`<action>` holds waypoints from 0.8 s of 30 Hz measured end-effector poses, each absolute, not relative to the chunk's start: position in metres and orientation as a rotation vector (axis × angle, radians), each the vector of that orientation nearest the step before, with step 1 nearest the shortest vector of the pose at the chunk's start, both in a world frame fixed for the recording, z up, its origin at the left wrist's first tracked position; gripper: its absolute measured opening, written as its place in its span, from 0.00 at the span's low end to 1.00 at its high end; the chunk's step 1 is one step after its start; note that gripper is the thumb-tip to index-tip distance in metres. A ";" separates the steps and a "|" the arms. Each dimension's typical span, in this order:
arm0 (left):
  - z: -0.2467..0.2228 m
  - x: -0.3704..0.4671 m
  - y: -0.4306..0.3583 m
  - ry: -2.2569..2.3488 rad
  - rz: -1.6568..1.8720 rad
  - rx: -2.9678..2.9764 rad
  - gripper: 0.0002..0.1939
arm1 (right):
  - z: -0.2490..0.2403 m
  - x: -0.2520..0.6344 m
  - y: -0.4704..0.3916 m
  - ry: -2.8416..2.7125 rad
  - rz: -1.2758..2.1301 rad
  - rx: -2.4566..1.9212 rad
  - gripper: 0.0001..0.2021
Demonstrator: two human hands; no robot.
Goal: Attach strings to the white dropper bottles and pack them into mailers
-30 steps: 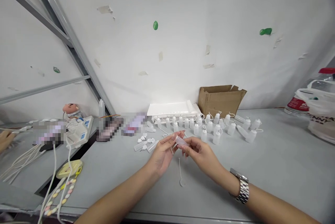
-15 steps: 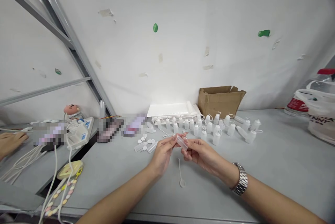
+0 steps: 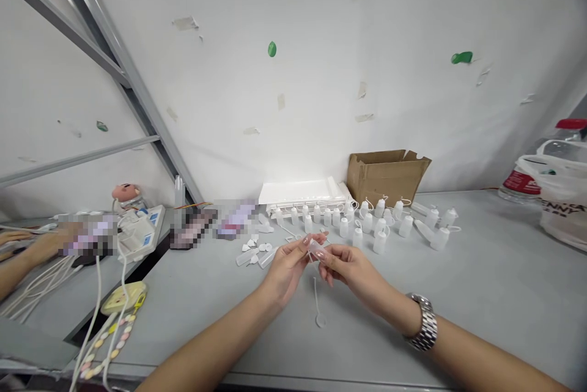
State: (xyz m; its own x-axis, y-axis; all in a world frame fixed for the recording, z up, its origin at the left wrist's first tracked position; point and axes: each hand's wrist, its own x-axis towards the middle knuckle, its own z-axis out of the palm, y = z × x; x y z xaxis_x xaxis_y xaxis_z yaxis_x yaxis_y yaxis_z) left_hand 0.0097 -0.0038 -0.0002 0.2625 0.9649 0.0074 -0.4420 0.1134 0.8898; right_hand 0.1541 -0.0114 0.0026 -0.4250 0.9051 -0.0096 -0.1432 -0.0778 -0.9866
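Note:
My left hand (image 3: 288,266) is closed, pinching one end of a small translucent plastic bottle (image 3: 315,247). From the right, my right hand (image 3: 346,265) grips the other end, its thumb lying over the bottle and hiding much of it. A thin pale strip shows just below the bottle, between the hands; its far end is hidden. On the table below lies a loose white strap with a ring end (image 3: 320,320). Left of my left hand are loose clear bottles (image 3: 246,256) and small white caps (image 3: 253,240). Behind the hands, several capped white bottles (image 3: 367,223) stand upright.
A cardboard box (image 3: 385,179) and a stack of white trays (image 3: 300,191) stand against the wall. To the right is a plastic bag (image 3: 566,202) with a red-capped bottle. Cables, a yellow case (image 3: 123,298) and another person's hand (image 3: 48,245) are at the left.
My right hand has shifted its grip, its thumb now covering more of the bottle. A thin strip shows below it. The other person's hand has moved right, onto a blurred-out object.

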 end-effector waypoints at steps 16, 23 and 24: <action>0.004 0.002 -0.003 0.745 1.135 1.038 0.12 | 0.002 0.154 -0.013 -1.297 1.831 -0.736 0.17; -0.001 0.005 -0.007 0.688 1.129 1.073 0.12 | -0.002 0.153 -0.014 -1.232 1.784 -0.708 0.15; -0.001 0.006 -0.007 0.675 1.125 1.090 0.13 | -0.004 0.154 -0.013 -1.175 1.857 -0.650 0.14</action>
